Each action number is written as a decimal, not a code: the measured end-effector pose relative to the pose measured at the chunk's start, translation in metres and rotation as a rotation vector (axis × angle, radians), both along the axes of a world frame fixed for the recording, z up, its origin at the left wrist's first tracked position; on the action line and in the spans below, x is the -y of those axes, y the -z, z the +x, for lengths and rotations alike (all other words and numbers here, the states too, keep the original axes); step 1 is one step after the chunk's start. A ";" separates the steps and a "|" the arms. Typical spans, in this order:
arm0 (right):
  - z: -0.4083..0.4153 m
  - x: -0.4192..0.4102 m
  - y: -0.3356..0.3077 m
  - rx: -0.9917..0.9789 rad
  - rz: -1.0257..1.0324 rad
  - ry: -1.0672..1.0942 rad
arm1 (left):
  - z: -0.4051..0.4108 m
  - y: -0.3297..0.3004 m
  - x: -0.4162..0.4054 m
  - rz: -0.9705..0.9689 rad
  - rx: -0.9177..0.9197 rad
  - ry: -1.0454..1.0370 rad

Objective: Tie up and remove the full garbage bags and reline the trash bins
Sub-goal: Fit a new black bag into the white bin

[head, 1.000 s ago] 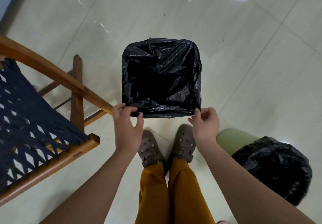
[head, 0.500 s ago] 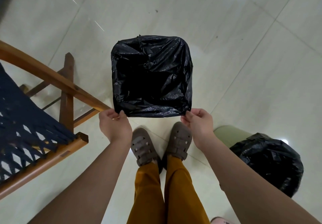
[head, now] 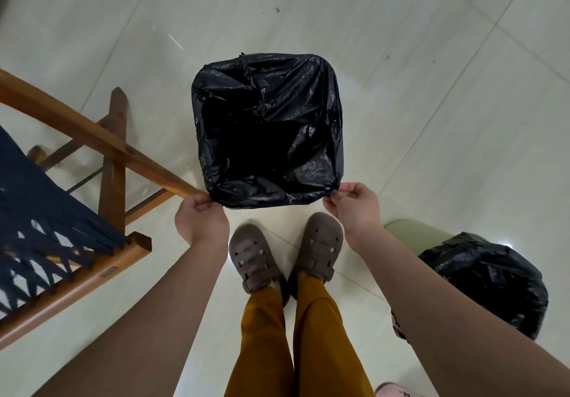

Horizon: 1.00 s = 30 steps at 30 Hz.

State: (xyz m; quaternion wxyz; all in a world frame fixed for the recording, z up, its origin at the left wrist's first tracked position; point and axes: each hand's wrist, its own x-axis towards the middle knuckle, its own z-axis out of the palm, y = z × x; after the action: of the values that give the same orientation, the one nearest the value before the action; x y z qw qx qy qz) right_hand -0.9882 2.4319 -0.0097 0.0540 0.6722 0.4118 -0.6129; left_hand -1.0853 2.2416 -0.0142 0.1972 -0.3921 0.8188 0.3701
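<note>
A fresh black liner point(head: 268, 131) is being fitted over the square bin on the floor; its near corners are being pinched by the left hand point(head: 200, 220) and right hand point(head: 354, 208). A tied full bag point(head: 484, 282) is lying at right, awaiting removal.

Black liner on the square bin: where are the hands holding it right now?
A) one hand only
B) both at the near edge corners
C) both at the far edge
B: the left hand and right hand each pinch a near corner of the black liner.
</note>
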 end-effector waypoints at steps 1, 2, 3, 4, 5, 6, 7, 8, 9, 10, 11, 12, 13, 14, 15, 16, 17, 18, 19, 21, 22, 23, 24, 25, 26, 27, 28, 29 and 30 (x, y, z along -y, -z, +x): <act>0.000 0.000 0.003 -0.004 -0.013 0.006 | -0.001 0.002 0.002 0.016 0.014 0.001; 0.000 0.000 0.006 -0.004 -0.025 0.013 | -0.002 0.005 0.003 0.034 0.030 -0.019; -0.001 0.000 0.009 0.002 -0.038 0.020 | -0.004 0.008 0.004 0.060 0.052 -0.054; -0.002 0.000 0.011 0.007 -0.052 0.034 | -0.006 0.010 0.005 0.094 0.071 -0.096; -0.003 0.000 0.013 0.014 -0.065 0.056 | -0.007 0.010 0.005 0.122 0.080 -0.122; -0.005 0.000 0.013 0.024 -0.074 0.081 | -0.008 0.010 0.004 0.137 0.062 -0.127; -0.006 -0.001 0.012 0.040 -0.069 0.101 | -0.009 0.007 0.003 0.107 0.017 -0.069; -0.007 -0.002 0.010 0.061 -0.033 0.103 | -0.009 0.001 0.001 0.038 -0.050 0.041; -0.008 -0.003 0.008 0.087 0.049 0.072 | -0.009 -0.005 -0.001 -0.032 -0.132 0.164; -0.009 -0.004 0.005 0.104 0.163 0.011 | -0.010 -0.011 -0.003 -0.067 -0.222 0.268; -0.011 -0.005 0.001 0.093 0.287 -0.065 | -0.012 -0.017 -0.005 -0.067 -0.288 0.348; -0.014 -0.005 -0.004 0.049 0.389 -0.138 | -0.014 -0.020 -0.007 -0.051 -0.328 0.411; -0.020 -0.005 -0.009 -0.012 0.451 -0.204 | -0.017 -0.022 -0.010 -0.013 -0.337 0.454; -0.025 -0.005 -0.012 -0.066 0.465 -0.257 | -0.020 -0.022 -0.013 0.028 -0.322 0.488; -0.031 -0.004 -0.014 -0.103 0.448 -0.295 | -0.024 -0.022 -0.016 0.044 -0.298 0.522; -0.037 -0.004 -0.015 -0.119 0.422 -0.317 | -0.027 -0.022 -0.018 0.038 -0.280 0.558; -0.041 -0.004 -0.014 -0.120 0.396 -0.328 | -0.030 -0.021 -0.020 0.031 -0.268 0.577; -0.045 -0.004 -0.013 -0.116 0.373 -0.332 | -0.034 -0.020 -0.021 0.029 -0.266 0.583; -0.048 -0.004 -0.011 -0.108 0.353 -0.339 | -0.038 -0.018 -0.021 0.030 -0.265 0.591; -0.050 -0.006 -0.008 -0.094 0.311 -0.351 | -0.044 -0.013 -0.018 0.052 -0.243 0.588; -0.051 -0.008 -0.006 -0.091 0.284 -0.349 | -0.046 -0.009 -0.016 0.070 -0.226 0.578; -0.050 -0.010 -0.004 -0.092 0.251 -0.337 | -0.047 -0.006 -0.014 0.082 -0.211 0.574; -0.050 -0.013 -0.002 -0.097 0.210 -0.321 | -0.047 -0.004 -0.012 0.091 -0.202 0.576; -0.049 -0.016 0.000 -0.104 0.168 -0.307 | -0.047 -0.002 -0.012 0.102 -0.197 0.575; -0.049 -0.018 0.001 -0.107 0.131 -0.303 | -0.046 0.000 -0.011 0.117 -0.193 0.571; -0.049 -0.020 0.003 -0.103 0.106 -0.309 | -0.045 0.002 -0.011 0.126 -0.189 0.570; -0.050 -0.020 0.006 -0.094 0.089 -0.320 | -0.044 0.004 -0.012 0.129 -0.181 0.566; -0.050 -0.021 0.007 -0.084 0.077 -0.334 | -0.044 0.007 -0.011 0.128 -0.164 0.558; -0.051 -0.021 0.008 -0.077 0.063 -0.346 | -0.044 0.009 -0.011 0.129 -0.140 0.549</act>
State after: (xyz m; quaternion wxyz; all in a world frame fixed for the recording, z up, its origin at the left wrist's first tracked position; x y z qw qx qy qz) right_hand -1.0390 2.4532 -0.0178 0.1218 0.5686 0.5421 -0.6066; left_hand -1.1291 2.2527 -0.0236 0.2574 -0.1161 0.8805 0.3807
